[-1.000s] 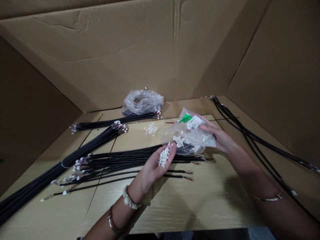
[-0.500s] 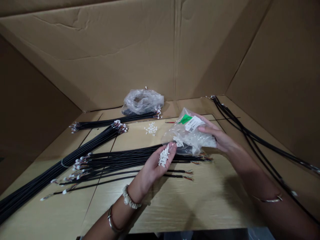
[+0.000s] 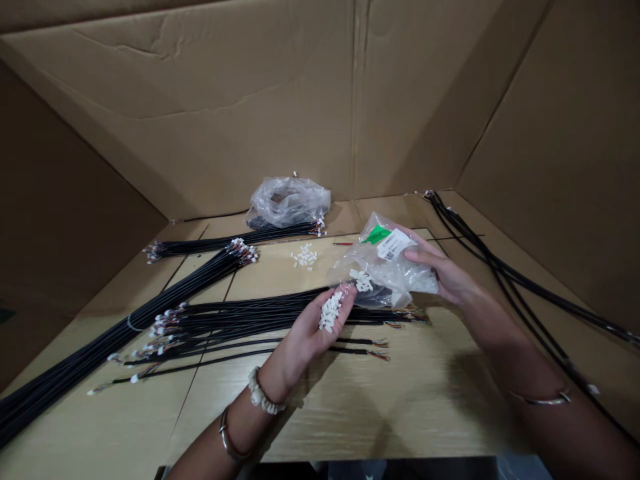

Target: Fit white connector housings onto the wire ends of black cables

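Observation:
My left hand (image 3: 315,327) is cupped palm up around a heap of small white plastic connector housings (image 3: 330,311). Its fingertips meet the mouth of a clear plastic bag (image 3: 383,257). My right hand (image 3: 437,263) grips that bag from the right, thumb over the side with a white label and a green sticker. More white housings show inside the bag near its tilted opening. Under both hands lie black cables (image 3: 240,317) with white connectors at the left ends and bare coloured wires at the right. A small pile of loose white housings (image 3: 304,257) rests behind my left hand.
A tied black cable bundle (image 3: 165,303) runs along the left. Behind it lie another cable bundle (image 3: 225,240) and a crumpled clear bag (image 3: 290,200). Long black cables (image 3: 500,263) stretch along the right. Cardboard walls (image 3: 280,87) enclose the back and sides of the table.
The view has shifted slightly, moving everything a little to the right. Both hands keep nearly the same pose, with the bag still held by its right side over the cupped left hand.

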{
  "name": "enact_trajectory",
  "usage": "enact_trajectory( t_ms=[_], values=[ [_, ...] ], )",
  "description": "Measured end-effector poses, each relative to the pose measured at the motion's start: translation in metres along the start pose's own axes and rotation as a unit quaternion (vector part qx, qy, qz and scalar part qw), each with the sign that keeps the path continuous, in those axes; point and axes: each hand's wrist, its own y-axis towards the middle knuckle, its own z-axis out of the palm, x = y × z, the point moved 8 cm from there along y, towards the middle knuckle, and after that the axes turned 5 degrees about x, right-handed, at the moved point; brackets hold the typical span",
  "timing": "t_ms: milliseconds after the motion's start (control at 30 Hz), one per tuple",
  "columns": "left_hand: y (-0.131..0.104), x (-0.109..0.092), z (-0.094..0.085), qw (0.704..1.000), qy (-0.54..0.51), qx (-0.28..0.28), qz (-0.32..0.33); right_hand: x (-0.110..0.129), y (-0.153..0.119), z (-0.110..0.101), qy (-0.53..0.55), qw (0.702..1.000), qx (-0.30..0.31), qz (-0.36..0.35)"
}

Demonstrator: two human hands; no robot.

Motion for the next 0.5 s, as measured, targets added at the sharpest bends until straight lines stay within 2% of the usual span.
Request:
enact_trajectory(
  t_ms=[67, 100, 233, 400, 500],
  values=[
    [-0.009, 0.006, 0.001, 0.992, -0.092, -0.083, -0.038, 0.002, -0.001, 0.001, -0.006, 1.0, 0.0, -0.005],
    [-0.013, 0.007, 0.006, 0.989, -0.108, -0.096, -0.043, 0.002, -0.001, 0.001, -0.008, 1.0, -0.002, -0.005],
    [-0.021, 0.005, 0.019, 0.984, -0.136, -0.107, -0.045, 0.003, -0.002, 0.001, -0.011, 1.0, 0.0, -0.006],
    [-0.024, 0.006, 0.02, 0.982, -0.117, -0.144, -0.045, 0.005, -0.002, 0.003, -0.024, 0.999, 0.006, -0.029],
    [-0.025, 0.001, 0.024, 0.989, -0.091, -0.116, -0.014, 0.004, -0.002, 0.003, -0.013, 1.0, 0.005, -0.021]
  ],
)
